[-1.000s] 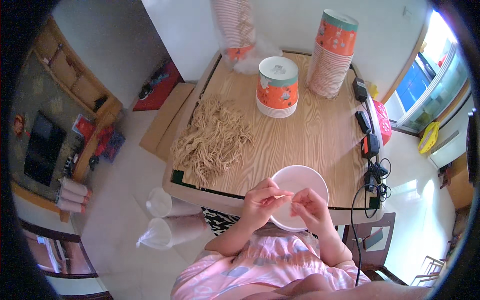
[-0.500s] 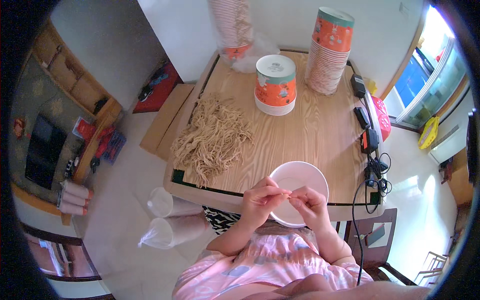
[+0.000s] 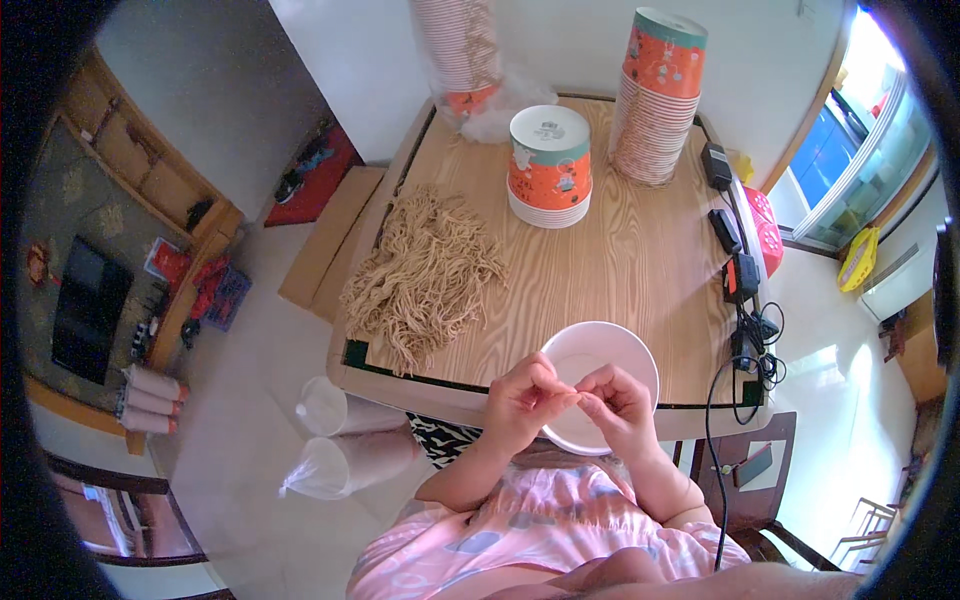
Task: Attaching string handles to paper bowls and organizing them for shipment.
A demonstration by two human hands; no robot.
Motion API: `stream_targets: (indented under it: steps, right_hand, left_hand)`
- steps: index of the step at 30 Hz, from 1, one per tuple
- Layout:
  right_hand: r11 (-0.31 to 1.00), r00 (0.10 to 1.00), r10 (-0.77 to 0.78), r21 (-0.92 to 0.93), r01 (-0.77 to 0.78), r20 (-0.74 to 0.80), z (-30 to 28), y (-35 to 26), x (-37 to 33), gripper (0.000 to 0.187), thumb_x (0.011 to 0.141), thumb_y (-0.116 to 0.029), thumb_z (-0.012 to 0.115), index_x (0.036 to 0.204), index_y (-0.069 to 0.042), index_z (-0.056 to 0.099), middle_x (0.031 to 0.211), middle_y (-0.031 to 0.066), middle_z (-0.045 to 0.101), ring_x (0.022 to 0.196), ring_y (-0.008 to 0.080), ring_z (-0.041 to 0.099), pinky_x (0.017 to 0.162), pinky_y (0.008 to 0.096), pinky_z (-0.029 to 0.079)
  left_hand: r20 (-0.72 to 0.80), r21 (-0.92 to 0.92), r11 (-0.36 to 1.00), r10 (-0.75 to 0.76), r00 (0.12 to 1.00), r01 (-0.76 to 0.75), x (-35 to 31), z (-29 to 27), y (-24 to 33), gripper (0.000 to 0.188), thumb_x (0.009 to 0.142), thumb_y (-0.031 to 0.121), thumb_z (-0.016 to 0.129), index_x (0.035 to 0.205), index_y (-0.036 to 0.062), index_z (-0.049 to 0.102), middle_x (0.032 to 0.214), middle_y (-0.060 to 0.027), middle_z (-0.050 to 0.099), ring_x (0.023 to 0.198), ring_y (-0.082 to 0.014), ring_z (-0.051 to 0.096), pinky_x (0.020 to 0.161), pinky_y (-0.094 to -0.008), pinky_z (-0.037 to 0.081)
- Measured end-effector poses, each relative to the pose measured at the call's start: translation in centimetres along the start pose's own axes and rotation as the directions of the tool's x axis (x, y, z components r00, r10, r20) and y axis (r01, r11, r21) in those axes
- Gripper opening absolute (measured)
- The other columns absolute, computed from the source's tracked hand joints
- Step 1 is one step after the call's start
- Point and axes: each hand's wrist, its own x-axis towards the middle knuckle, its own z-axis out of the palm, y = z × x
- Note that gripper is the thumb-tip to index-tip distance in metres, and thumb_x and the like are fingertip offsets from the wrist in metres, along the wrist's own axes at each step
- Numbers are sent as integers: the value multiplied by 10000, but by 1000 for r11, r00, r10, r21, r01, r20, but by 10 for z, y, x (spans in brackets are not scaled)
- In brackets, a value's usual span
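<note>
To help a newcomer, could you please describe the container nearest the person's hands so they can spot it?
On the brown table, look to the near edge, right of the tan string heap. Partly behind the left hand and right hand is the round tub; unlike the inverted stacked cups, its open white inside faces up.

That wooden table [image 3: 610, 275] carries tangled tan string [image 3: 425, 275], stacked paper tubs [image 3: 550, 180] and black power adapters [image 3: 723, 231], a white bowl [image 3: 610, 350] at its edge.
</note>
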Motion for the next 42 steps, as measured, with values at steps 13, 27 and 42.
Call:
stream_targets:
  steps: [13, 27, 42]
  right_hand:
    - [1000, 999, 28, 8, -28, 41, -2, 6, 1, 82, 861, -68, 598, 898, -9, 555, 791, -15, 569, 714, 28, 508, 621, 166, 392]
    - [1000, 998, 12, 7, -12, 66, -3, 4, -3, 88, 872, -83, 588, 907, -9, 554, 765, -17, 569, 707, 30, 506, 618, 168, 388]
    - [999, 999, 29, -17, -29, 41, -5, 3, -1, 77, 863, -63, 592, 912, -14, 557, 736, -43, 546, 657, 9, 463, 571, 157, 349]
  left_hand:
    - [44, -41, 998, -53, 998, 54, 0, -1, -5, 101, 712, 40, 739, 737, 45, 641, 737, 6, 486, 669, -75, 451, 589, -199, 350]
    - [121, -34, 999, -4, 993, 8, 2, -3, -4, 112, 750, 66, 702, 853, 26, 691, 706, 8, 511, 650, -72, 457, 568, -203, 353]
    - [75, -139, 988, -51, 996, 61, 2, -1, -8, 149, 721, 32, 729, 684, 64, 587, 711, 20, 471, 642, -65, 421, 566, -199, 316]
